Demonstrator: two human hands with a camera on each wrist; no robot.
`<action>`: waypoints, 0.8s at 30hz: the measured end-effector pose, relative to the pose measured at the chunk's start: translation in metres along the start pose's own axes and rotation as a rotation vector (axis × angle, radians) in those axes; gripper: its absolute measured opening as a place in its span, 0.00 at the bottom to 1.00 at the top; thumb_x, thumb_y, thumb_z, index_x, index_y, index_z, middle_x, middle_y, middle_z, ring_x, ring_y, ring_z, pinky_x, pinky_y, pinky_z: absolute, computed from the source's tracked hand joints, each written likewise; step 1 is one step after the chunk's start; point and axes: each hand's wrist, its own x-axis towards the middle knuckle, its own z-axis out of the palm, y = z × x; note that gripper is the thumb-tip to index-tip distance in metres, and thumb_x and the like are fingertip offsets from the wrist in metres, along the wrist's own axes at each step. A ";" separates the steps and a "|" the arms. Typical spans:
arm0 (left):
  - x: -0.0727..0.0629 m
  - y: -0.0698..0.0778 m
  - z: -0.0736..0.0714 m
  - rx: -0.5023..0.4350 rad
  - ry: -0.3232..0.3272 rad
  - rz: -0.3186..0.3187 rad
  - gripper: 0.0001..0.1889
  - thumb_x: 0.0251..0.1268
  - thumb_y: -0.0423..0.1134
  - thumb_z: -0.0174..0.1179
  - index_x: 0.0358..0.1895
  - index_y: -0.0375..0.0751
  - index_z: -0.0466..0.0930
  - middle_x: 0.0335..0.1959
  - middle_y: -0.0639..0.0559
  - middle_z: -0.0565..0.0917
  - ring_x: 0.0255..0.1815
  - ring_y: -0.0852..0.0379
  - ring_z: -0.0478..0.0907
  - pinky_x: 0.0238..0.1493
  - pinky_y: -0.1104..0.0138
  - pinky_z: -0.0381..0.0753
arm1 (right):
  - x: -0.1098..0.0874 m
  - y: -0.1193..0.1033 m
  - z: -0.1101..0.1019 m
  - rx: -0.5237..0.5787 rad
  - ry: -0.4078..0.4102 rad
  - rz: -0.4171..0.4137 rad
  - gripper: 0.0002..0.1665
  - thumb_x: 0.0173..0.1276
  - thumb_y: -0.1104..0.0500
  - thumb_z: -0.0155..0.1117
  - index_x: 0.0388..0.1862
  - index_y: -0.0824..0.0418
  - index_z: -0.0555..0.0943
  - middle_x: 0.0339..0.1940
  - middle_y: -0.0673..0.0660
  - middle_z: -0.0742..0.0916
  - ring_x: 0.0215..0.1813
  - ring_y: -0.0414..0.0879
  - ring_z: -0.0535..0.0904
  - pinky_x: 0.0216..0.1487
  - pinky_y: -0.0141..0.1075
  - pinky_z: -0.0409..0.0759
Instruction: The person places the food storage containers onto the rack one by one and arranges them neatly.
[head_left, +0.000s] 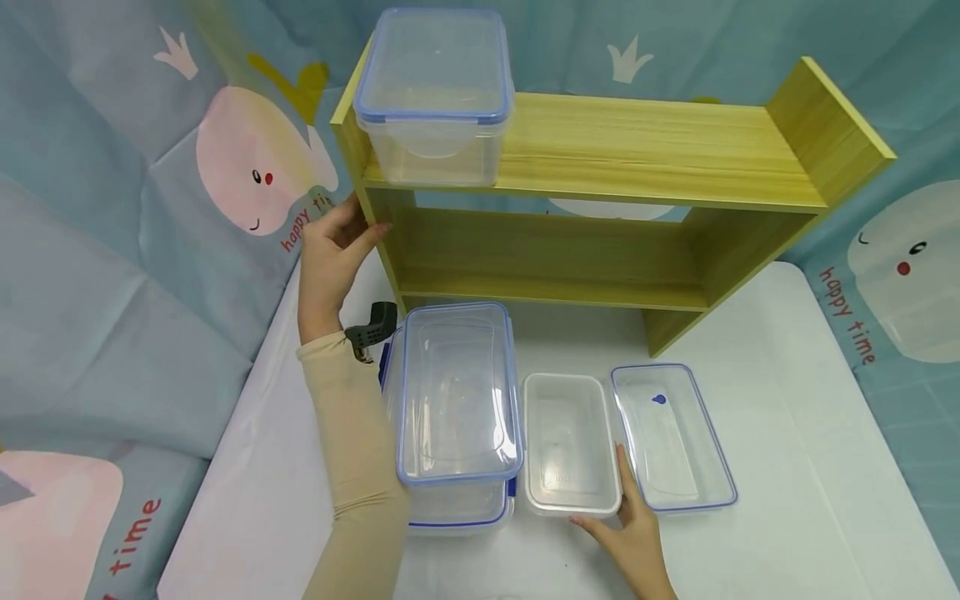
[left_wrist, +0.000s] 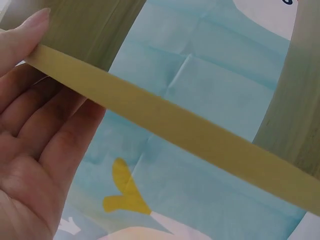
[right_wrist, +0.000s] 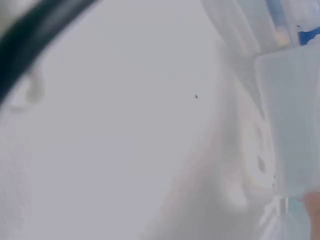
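In the head view my left hand grips the left side panel of a wooden shelf. The left wrist view shows the thumb on one face of that panel and the fingers on the other. My right hand holds the near right corner of a clear plastic food container, thumb at its front and a finger along its right side. This container stands uncovered on the table. At the right edge of the right wrist view, part of the container shows with a bit of a finger.
A lidded container stands on the shelf's top left. Left of the held container, a clear light-blue-rimmed piece lies over a dark-blue-edged container. A blue-rimmed lid lies to the right on the white table. Patterned curtains surround it.
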 end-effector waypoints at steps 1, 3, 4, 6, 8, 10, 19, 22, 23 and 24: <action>0.000 0.000 0.000 -0.004 -0.002 0.001 0.22 0.59 0.26 0.62 0.59 0.34 0.75 0.52 0.35 0.80 0.49 0.55 0.80 0.53 0.66 0.77 | 0.001 0.000 -0.001 0.005 -0.004 0.006 0.66 0.40 0.71 0.78 0.76 0.57 0.51 0.71 0.72 0.60 0.60 0.24 0.64 0.56 0.20 0.67; 0.000 0.000 0.001 -0.007 -0.001 -0.003 0.22 0.59 0.26 0.62 0.59 0.34 0.75 0.52 0.36 0.80 0.49 0.55 0.80 0.53 0.66 0.77 | 0.002 0.001 -0.002 0.010 -0.014 0.015 0.67 0.39 0.70 0.78 0.76 0.57 0.51 0.71 0.72 0.59 0.59 0.23 0.65 0.56 0.20 0.67; 0.000 0.000 0.001 -0.007 0.000 -0.007 0.22 0.59 0.26 0.62 0.59 0.35 0.75 0.52 0.37 0.80 0.49 0.55 0.80 0.54 0.66 0.77 | 0.002 0.001 -0.002 0.006 -0.018 0.017 0.67 0.39 0.70 0.79 0.76 0.58 0.51 0.71 0.72 0.59 0.60 0.24 0.64 0.56 0.20 0.67; 0.000 0.000 0.001 -0.007 0.005 -0.016 0.22 0.59 0.27 0.62 0.59 0.36 0.75 0.52 0.37 0.80 0.50 0.55 0.80 0.54 0.66 0.77 | 0.002 0.002 -0.002 -0.006 -0.022 0.017 0.68 0.37 0.69 0.80 0.76 0.59 0.51 0.71 0.73 0.59 0.60 0.24 0.63 0.56 0.20 0.66; 0.000 0.000 0.001 0.000 0.008 -0.020 0.22 0.59 0.27 0.62 0.59 0.36 0.76 0.52 0.38 0.80 0.50 0.56 0.80 0.53 0.66 0.77 | 0.002 0.003 -0.001 -0.015 -0.020 0.014 0.69 0.36 0.69 0.80 0.76 0.59 0.51 0.71 0.72 0.59 0.60 0.24 0.63 0.56 0.21 0.67; -0.001 -0.001 0.001 0.003 0.008 -0.025 0.22 0.59 0.27 0.62 0.59 0.37 0.76 0.52 0.38 0.80 0.49 0.55 0.80 0.53 0.67 0.77 | 0.000 0.004 -0.001 -0.023 -0.017 0.002 0.69 0.35 0.69 0.80 0.76 0.61 0.51 0.70 0.73 0.60 0.60 0.24 0.63 0.56 0.22 0.68; 0.000 -0.003 0.004 -0.028 0.022 -0.017 0.20 0.59 0.28 0.62 0.57 0.36 0.78 0.48 0.47 0.83 0.47 0.55 0.80 0.51 0.67 0.78 | 0.009 -0.004 -0.008 0.036 -0.016 -0.019 0.62 0.40 0.74 0.76 0.74 0.64 0.54 0.69 0.73 0.61 0.59 0.25 0.67 0.55 0.20 0.69; 0.001 -0.004 0.003 -0.050 0.024 -0.001 0.20 0.59 0.27 0.63 0.56 0.36 0.78 0.48 0.47 0.83 0.47 0.55 0.80 0.51 0.67 0.78 | 0.012 -0.005 -0.009 0.061 -0.009 -0.034 0.61 0.41 0.76 0.74 0.73 0.66 0.54 0.69 0.74 0.60 0.59 0.26 0.67 0.55 0.20 0.69; 0.001 -0.004 0.003 -0.060 0.025 0.001 0.20 0.59 0.27 0.63 0.56 0.35 0.78 0.48 0.46 0.83 0.48 0.54 0.80 0.51 0.67 0.78 | 0.013 -0.005 -0.009 0.069 -0.007 -0.041 0.61 0.40 0.77 0.74 0.73 0.67 0.54 0.69 0.74 0.60 0.60 0.26 0.67 0.56 0.21 0.68; 0.001 -0.005 0.003 -0.065 0.027 0.003 0.20 0.58 0.26 0.62 0.56 0.35 0.78 0.49 0.46 0.83 0.48 0.54 0.80 0.52 0.67 0.78 | 0.013 -0.005 -0.009 0.073 -0.006 -0.049 0.61 0.39 0.77 0.74 0.73 0.67 0.54 0.69 0.75 0.60 0.60 0.26 0.67 0.56 0.21 0.68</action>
